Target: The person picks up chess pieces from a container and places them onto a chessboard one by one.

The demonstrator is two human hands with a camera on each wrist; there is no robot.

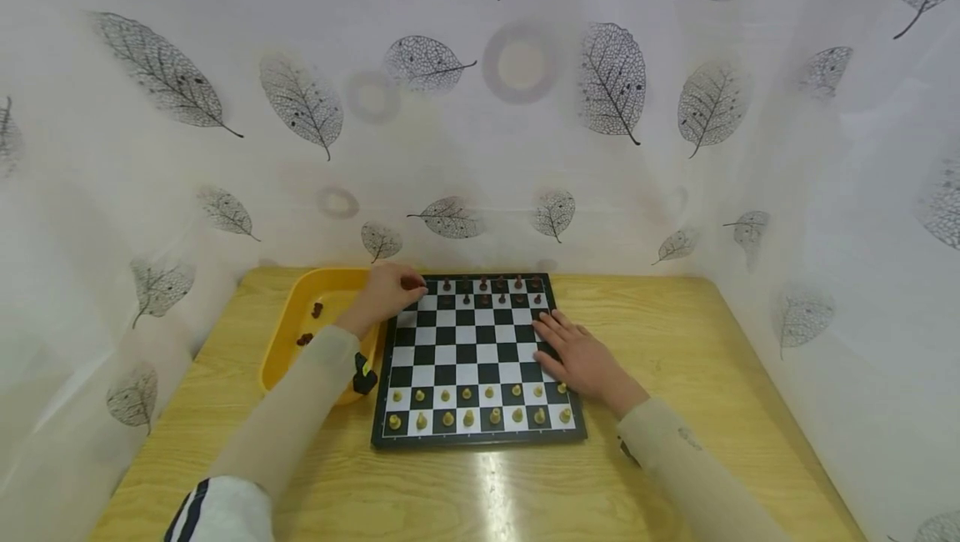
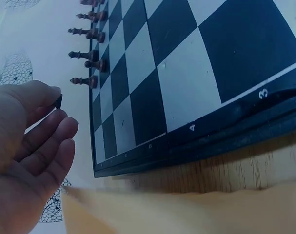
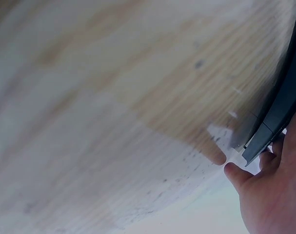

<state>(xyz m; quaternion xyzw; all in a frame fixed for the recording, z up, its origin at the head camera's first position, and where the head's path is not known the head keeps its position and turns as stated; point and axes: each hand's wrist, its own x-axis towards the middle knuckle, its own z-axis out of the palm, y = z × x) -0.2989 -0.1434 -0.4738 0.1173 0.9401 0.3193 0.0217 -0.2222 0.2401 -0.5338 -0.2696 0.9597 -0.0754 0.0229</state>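
A black-and-white chessboard [image 1: 465,333] lies on the table. At its far left corner my left hand [image 1: 386,296] pinches a small dark chess piece [image 2: 58,102] between thumb and fingertips; most of the piece is hidden. Dark red pieces [image 1: 483,284] stand in two rows along the far side, to the right of that hand. Pale yellow pieces [image 1: 468,417] fill two rows on the near side. My right hand [image 1: 581,358] rests on the board's right edge, fingers spread and pointing inward.
A yellow tray [image 1: 273,350] stands left of the board, partly under my left forearm, with a few dark red pieces [image 1: 304,339] in it. The wooden table [image 1: 675,358] extends to the right. A white leaf-patterned curtain [image 1: 480,150] hangs behind and at both sides.
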